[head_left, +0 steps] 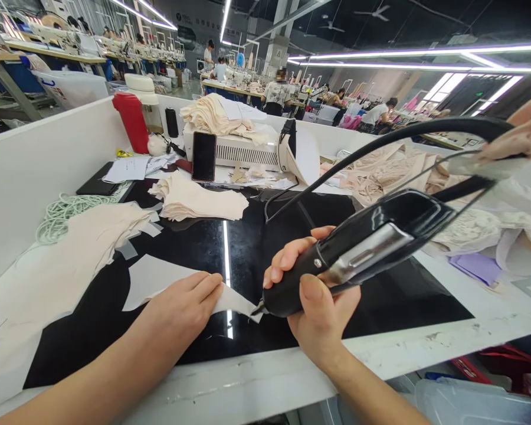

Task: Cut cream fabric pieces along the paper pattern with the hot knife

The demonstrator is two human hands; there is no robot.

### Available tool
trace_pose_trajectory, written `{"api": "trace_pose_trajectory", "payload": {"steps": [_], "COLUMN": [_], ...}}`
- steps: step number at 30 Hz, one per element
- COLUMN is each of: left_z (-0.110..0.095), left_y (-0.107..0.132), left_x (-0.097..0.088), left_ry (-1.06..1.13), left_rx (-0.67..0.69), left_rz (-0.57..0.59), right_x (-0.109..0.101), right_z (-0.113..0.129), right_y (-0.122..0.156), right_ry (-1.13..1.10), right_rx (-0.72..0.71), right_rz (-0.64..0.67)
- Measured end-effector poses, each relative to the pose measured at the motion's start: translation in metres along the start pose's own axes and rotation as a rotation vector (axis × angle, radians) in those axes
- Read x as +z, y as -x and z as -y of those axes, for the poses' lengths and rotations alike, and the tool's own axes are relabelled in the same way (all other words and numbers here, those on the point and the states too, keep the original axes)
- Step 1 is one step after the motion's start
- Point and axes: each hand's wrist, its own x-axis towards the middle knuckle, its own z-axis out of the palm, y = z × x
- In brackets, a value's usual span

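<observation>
On the glossy black work surface (186,242) lies a pale fabric piece (153,277) with a narrow end pointing right. My left hand (190,304) is closed on its middle, fingers together and pressing it down; the thumb is hidden. My right hand (316,307) is wrapped round a black corded handheld tool (358,248) with a silver side lever and a narrow metal tip. That tip meets the right end of the fabric piece. Behind it sits a stack of cream fabric pieces (199,198).
More cream pieces (84,254) and a mint cord bundle (71,212) lie at left. A phone (203,156) leans against a white vented box (243,156). Lace garments (393,171) pile up right. The tool's black cable (380,141) arches overhead. A blurred hand-like shape (524,133) shows upper right.
</observation>
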Motion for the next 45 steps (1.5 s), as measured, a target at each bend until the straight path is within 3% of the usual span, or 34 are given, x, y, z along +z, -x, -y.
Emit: {"api": "trace_pose_trajectory", "payload": {"steps": [4, 10, 17, 33, 40, 45], "left_z": [-0.006, -0.011, -0.022, -0.038, -0.036, -0.031], "left_y": [-0.007, -0.010, -0.006, 0.008, 0.010, 0.013], "left_x": [-0.010, -0.011, -0.006, -0.004, -0.001, -0.001], "left_ry": [-0.187, -0.218, -0.152, -0.112, -0.085, -0.052], "left_rx": [0.097, 0.065, 0.015, -0.015, -0.007, 0.027], "left_rz": [0.103, 0.173, 0.091, 0.035, 0.031, 0.064], "right_x": [0.000, 0.000, 0.001, 0.003, 0.010, 0.016], "right_z": [0.000, 0.000, 0.000, 0.002, -0.003, -0.014], "right_y": [0.001, 0.002, 0.003, 0.003, -0.015, -0.021], "right_ry": [0.022, 0.000, -0.045, -0.050, -0.058, -0.077], "right_rx": [-0.003, -0.011, -0.011, -0.017, -0.039, -0.030], "right_rz": [0.004, 0.000, 0.019, 0.020, -0.073, -0.030]}}
